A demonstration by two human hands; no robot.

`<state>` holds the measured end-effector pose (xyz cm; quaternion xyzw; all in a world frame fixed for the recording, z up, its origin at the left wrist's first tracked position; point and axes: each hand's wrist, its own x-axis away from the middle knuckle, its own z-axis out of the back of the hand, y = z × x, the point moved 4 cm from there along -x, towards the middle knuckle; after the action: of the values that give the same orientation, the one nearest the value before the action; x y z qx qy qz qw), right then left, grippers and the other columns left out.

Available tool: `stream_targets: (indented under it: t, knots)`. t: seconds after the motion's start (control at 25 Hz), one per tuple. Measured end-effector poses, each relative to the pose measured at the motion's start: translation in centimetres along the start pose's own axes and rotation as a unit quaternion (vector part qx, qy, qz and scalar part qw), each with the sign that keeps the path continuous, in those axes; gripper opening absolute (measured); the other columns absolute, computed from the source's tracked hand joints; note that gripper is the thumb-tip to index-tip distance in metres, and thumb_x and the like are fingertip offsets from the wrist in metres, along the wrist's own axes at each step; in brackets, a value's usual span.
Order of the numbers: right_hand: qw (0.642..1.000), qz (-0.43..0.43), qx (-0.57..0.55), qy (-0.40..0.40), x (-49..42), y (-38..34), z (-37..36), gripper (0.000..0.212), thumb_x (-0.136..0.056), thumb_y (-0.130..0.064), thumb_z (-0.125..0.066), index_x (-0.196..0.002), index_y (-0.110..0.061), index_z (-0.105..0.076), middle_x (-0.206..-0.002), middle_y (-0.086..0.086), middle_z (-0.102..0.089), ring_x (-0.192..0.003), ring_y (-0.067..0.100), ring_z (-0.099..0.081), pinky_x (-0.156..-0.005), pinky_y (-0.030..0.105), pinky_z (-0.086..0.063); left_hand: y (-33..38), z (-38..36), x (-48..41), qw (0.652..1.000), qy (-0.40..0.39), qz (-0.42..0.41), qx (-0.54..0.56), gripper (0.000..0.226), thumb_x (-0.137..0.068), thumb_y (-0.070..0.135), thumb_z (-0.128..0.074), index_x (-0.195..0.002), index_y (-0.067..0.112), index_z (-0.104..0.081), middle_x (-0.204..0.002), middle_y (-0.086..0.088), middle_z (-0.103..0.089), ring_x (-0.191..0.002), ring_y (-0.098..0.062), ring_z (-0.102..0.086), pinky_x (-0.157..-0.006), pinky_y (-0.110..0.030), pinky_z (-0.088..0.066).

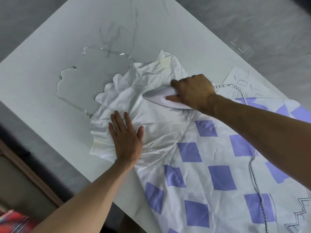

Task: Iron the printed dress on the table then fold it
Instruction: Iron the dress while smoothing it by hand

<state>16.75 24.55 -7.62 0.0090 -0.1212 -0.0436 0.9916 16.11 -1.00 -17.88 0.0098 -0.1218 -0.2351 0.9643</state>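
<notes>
- Head view, nearest edge: one piece of red checked cloth (15,222) shows at the lower left corner.
- One dress (193,179) lies spread flat on the table (50,39). Its near part is white with purple squares in rows; its far part is plain white and creased.
- One white braided cord (254,175) runs across the dress on the right side, up to the rear of the iron.
- Left hand (127,137): palm down on the plain white part of the dress. Fingers straight and slightly apart, thumb spread to the side. It presses the cloth and grips nothing.
- One white iron (158,96) rests sole down on the white cloth, just beyond the left hand, tip pointing left.
- Right hand (193,91): fingers curled round the iron's handle, thumb along its near side.
- One sheet of paper (239,81) with line sketches lies beyond the iron, partly under the dress.
- One clear film (80,78) with a scalloped edge lies on the table to the far left, touching the dress. Small marks near its far edge are too blurred to read.
</notes>
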Motion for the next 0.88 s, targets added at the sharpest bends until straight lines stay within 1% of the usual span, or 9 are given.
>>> stream_targets:
  t: [0.24, 0.48, 0.56, 0.68, 0.72, 0.76, 0.88]
  knots:
    - [0.999, -0.033, -0.008, 0.014, -5.1, 1.4, 0.9, 0.054, -0.090, -0.063, -0.045, -0.106, -0.013, -0.057, -0.096, 0.018, -0.068, -0.084, 0.039, -0.063, -0.066, 0.036, -0.033, 0.1, 0.1, -0.1, 1.000, -0.005, 0.002, -0.004, 0.072, -0.101, 0.052, -0.024, -0.152, 0.001, -0.017, -0.157, -0.029, -0.007, -0.147, -0.042, -0.005, -0.118, -0.053, -0.012]
    - [0.995, -0.094, -0.036, 0.023, -8.9, 2.8, 1.6, 0.051, -0.089, -0.061, -0.047, -0.104, -0.014, -0.057, -0.093, 0.018, -0.066, -0.084, 0.038, -0.060, -0.067, 0.036, -0.033, -0.1, -0.1, -0.3, 1.000, -0.017, 0.004, -0.013, 0.074, -0.100, 0.053, -0.023, -0.152, 0.001, -0.013, -0.158, -0.030, -0.002, -0.148, -0.041, -0.001, -0.119, -0.053, -0.010]
    - [0.993, -0.107, -0.045, 0.018, -9.4, 2.9, 1.6, 0.050, -0.090, -0.061, -0.046, -0.103, -0.014, -0.057, -0.092, 0.018, -0.065, -0.081, 0.037, -0.058, -0.067, 0.036, -0.033, -0.1, -0.1, -0.5, 1.000, -0.019, 0.004, -0.010, 0.074, -0.100, 0.053, -0.023, -0.152, 0.002, -0.013, -0.158, -0.030, -0.002, -0.148, -0.041, -0.001, -0.119, -0.053, -0.010]
    - [0.991, -0.120, -0.054, 0.031, -8.3, 2.8, 2.8, 0.049, -0.089, -0.061, -0.046, -0.100, -0.015, -0.057, -0.086, 0.017, -0.064, -0.070, 0.033, -0.051, -0.065, 0.036, -0.033, -0.3, -0.1, -0.5, 1.000, -0.023, 0.004, -0.004, 0.075, -0.100, 0.054, -0.024, -0.153, 0.002, -0.013, -0.158, -0.029, -0.002, -0.148, -0.041, -0.001, -0.119, -0.053, -0.010]
    - [0.991, -0.114, -0.053, 0.037, -7.2, 2.8, 3.4, 0.049, -0.089, -0.062, -0.046, -0.099, -0.015, -0.057, -0.084, 0.017, -0.064, -0.068, 0.033, -0.050, -0.064, 0.035, -0.033, -0.4, -0.1, -0.4, 1.000, -0.025, 0.003, -0.002, 0.075, -0.100, 0.054, -0.025, -0.153, 0.002, -0.013, -0.158, -0.029, -0.003, -0.148, -0.040, -0.001, -0.119, -0.053, -0.010]
    - [0.993, -0.100, -0.050, 0.040, -5.9, 2.8, 3.8, 0.049, -0.088, -0.062, -0.046, -0.099, -0.015, -0.056, -0.083, 0.017, -0.065, -0.067, 0.034, -0.052, -0.063, 0.035, -0.032, -0.4, -0.1, -0.5, 1.000, -0.027, 0.002, 0.003, 0.075, -0.100, 0.054, -0.025, -0.153, 0.002, -0.014, -0.158, -0.029, -0.004, -0.148, -0.041, -0.002, -0.119, -0.053, -0.011]
    - [0.999, -0.015, -0.023, 0.027, -0.4, 1.3, 3.9, 0.053, -0.085, -0.068, -0.043, -0.096, -0.018, -0.056, -0.081, 0.012, -0.068, -0.069, 0.036, -0.064, -0.059, 0.034, -0.033, -0.3, 0.3, -0.6, 0.999, -0.035, -0.001, 0.024, 0.074, -0.099, 0.053, -0.027, -0.152, 0.003, -0.017, -0.158, -0.028, -0.007, -0.147, -0.041, -0.007, -0.118, -0.054, -0.013]
